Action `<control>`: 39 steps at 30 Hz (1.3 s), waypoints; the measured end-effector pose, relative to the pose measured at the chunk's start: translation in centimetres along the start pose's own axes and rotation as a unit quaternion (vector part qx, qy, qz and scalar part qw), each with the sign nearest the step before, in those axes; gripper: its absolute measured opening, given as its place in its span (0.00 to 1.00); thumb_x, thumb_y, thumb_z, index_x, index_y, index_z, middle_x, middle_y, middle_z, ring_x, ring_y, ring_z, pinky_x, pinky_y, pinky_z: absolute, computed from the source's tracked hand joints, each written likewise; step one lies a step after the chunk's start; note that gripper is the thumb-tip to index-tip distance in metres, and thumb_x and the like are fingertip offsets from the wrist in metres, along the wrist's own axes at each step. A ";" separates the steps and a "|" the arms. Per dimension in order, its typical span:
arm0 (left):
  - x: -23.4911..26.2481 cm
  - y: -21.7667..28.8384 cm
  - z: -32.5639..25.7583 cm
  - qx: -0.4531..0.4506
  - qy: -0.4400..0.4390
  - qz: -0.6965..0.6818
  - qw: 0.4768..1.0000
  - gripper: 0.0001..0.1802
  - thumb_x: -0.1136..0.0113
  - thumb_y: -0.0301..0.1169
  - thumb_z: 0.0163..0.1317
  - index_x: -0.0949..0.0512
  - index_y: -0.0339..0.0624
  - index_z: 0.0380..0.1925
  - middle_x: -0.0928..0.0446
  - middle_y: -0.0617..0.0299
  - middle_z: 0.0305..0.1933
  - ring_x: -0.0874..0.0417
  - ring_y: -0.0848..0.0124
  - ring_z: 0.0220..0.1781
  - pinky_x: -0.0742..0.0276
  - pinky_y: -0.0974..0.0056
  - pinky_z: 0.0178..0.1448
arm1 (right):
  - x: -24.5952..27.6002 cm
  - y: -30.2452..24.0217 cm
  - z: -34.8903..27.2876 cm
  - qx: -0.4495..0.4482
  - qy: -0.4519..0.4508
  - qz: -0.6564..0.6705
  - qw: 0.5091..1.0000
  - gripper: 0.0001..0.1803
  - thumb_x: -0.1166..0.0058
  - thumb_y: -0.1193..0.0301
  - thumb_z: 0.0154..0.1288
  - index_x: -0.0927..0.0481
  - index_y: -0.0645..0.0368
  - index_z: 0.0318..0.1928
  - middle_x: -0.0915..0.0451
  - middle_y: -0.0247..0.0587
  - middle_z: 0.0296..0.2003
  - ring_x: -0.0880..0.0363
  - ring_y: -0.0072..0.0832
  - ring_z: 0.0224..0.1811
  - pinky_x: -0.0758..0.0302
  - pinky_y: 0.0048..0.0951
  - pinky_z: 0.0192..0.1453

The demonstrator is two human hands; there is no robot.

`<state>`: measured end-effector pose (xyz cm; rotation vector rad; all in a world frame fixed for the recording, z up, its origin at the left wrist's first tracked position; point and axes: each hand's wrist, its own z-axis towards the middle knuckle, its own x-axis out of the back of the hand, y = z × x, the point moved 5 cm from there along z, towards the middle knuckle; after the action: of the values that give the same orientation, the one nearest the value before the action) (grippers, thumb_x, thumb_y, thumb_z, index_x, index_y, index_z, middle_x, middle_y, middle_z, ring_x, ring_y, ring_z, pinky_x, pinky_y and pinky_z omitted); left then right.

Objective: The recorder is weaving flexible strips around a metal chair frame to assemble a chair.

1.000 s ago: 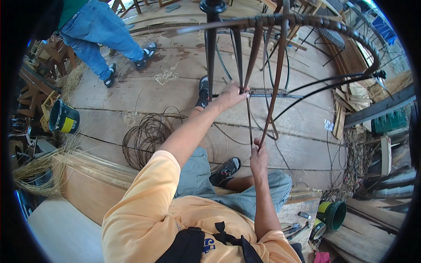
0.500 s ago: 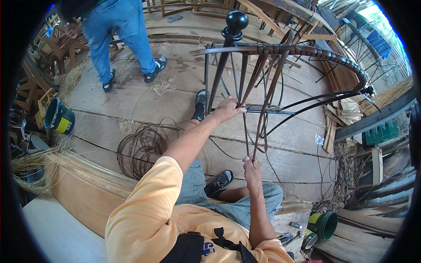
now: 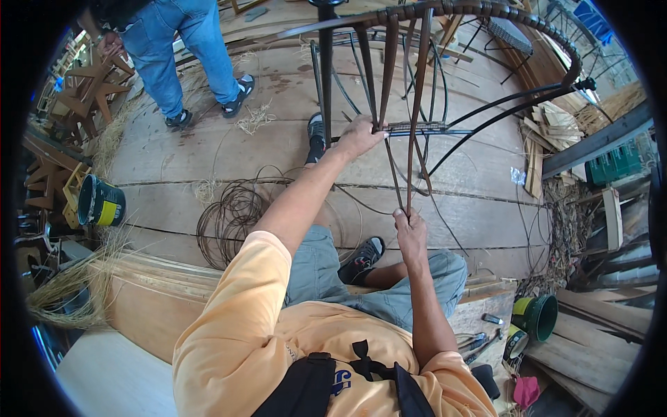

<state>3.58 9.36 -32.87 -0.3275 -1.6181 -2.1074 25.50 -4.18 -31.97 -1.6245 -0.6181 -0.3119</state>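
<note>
A dark metal furniture frame, its curved rim (image 3: 479, 8) wrapped in brown strip, stands before me. Long brown strips (image 3: 419, 90) hang from the rim and converge lower down. My left hand (image 3: 360, 137) is closed where several strips meet the frame's low crossbar (image 3: 424, 128); its fingertips are partly hidden. Below and nearer to me, my right hand (image 3: 411, 240) grips the lower part of the strips, thumb up, holding them taut. A loose coil of thin brown strip (image 3: 233, 215) lies on the floor left of my left forearm.
Another person in jeans (image 3: 208, 52) stands at the far left. A dark bucket (image 3: 108, 203) and straw-like fibre (image 3: 69, 295) are at left. Hand tools (image 3: 472, 345) lie by my right side, near a green bucket (image 3: 540, 317). Wood boards (image 3: 604, 333) are stacked at right.
My view has tipped downward, so the frame sits higher in the picture. Both hands keep their hold on the strips, with little other visible movement.
</note>
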 end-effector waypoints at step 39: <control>-0.5 -0.3 0.4 0.030 0.030 -0.056 0.998 0.12 0.40 0.37 0.47 0.20 0.42 0.29 0.21 0.55 0.26 0.20 0.62 0.30 0.28 0.63 0.36 | 8.7 -31.5 10.6 0.539 -0.022 0.045 0.841 0.14 0.54 0.64 0.62 0.24 0.59 0.42 0.24 0.47 0.37 0.27 0.40 0.42 0.31 0.33 0.48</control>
<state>3.78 9.92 -33.22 -0.1559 -1.6980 -2.1238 13.46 9.46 -2.86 -0.5556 -0.5830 0.1552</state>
